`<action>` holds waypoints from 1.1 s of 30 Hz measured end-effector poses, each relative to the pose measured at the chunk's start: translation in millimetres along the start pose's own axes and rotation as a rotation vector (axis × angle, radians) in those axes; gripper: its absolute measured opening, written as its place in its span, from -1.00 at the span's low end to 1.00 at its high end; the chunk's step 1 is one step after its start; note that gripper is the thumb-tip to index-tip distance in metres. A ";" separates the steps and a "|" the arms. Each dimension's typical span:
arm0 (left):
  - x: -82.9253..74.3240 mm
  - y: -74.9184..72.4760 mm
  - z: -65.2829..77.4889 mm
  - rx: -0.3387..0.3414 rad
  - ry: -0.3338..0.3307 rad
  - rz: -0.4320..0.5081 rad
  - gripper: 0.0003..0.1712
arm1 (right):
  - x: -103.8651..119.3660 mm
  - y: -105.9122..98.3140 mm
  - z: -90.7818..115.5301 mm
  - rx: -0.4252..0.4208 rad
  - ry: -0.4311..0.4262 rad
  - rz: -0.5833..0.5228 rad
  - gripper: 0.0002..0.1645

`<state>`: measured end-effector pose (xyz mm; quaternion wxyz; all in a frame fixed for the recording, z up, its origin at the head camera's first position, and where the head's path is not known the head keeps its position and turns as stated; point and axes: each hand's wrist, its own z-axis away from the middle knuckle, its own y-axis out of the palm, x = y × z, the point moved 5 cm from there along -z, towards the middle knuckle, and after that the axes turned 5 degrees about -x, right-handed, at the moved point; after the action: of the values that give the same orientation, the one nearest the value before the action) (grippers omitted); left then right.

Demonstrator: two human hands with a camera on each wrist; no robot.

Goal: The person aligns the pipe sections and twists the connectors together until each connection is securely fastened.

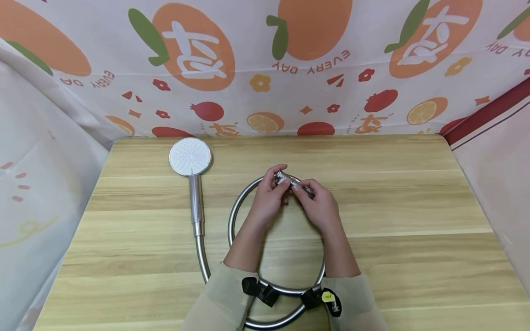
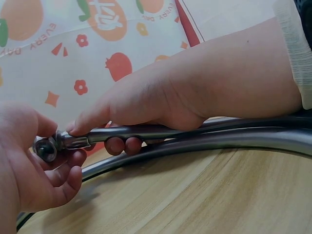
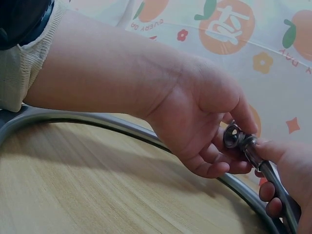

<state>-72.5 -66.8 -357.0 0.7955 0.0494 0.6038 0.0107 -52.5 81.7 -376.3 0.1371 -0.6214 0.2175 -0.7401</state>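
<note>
Near the middle of the table, my left hand [image 1: 267, 197] pinches a small chrome connector [image 1: 280, 176] at the end of a shower hose [image 1: 233, 218]. The right hand [image 1: 320, 207] grips the hose just behind that connector, thumb on top. In the left wrist view the open round end of the connector [image 2: 45, 149] faces the camera, between the left hand's thumb and fingers. From the right wrist view, threads show inside the connector [image 3: 231, 137]. A handheld shower head [image 1: 190, 156] lies to the left, its white spray face up, joined to the hose.
The hose loops on the wooden table [image 1: 414, 207] under both forearms. A white curtain [image 1: 248, 96] printed with fruit hangs along the back edge. White cloth [image 1: 45, 174] covers the left side, and a pale panel [image 1: 497, 151] stands at the right.
</note>
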 end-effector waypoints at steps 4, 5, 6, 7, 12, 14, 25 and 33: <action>-10.3 1.5 7.4 0.001 -0.007 -0.001 -0.52 | 0.5 -0.5 0.7 -0.002 -0.002 0.002 -0.38; -11.6 1.5 8.4 0.000 -0.006 -0.003 -0.52 | 0.5 -0.6 0.9 -0.004 0.000 0.002 -0.38; -12.7 1.6 9.2 0.000 -0.004 -0.004 -0.52 | 0.4 -0.8 1.0 -0.004 0.000 0.002 -0.38; -14.9 1.7 10.9 -0.002 -0.005 -0.006 -0.52 | 0.4 -0.9 1.2 -0.005 0.001 0.003 -0.38; -15.0 1.9 10.8 0.003 -0.009 -0.007 -0.52 | 0.2 -1.2 1.2 -0.006 0.000 0.000 -0.39; -11.2 1.5 8.1 0.005 -0.009 -0.011 -0.51 | 0.1 -1.0 1.2 -0.006 0.002 -0.002 -0.38; 1.4 0.5 0.6 0.003 0.045 -0.021 -0.49 | 0.2 -1.3 1.6 -0.005 0.009 -0.010 -0.39; 1.4 1.3 -0.3 -0.005 0.049 -0.008 -0.48 | 0.7 -1.4 0.8 -0.009 0.009 -0.005 -0.42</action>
<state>-72.3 -65.3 -358.3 0.7806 0.0448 0.6233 0.0101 -51.8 82.4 -374.9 0.1314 -0.6191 0.2201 -0.7423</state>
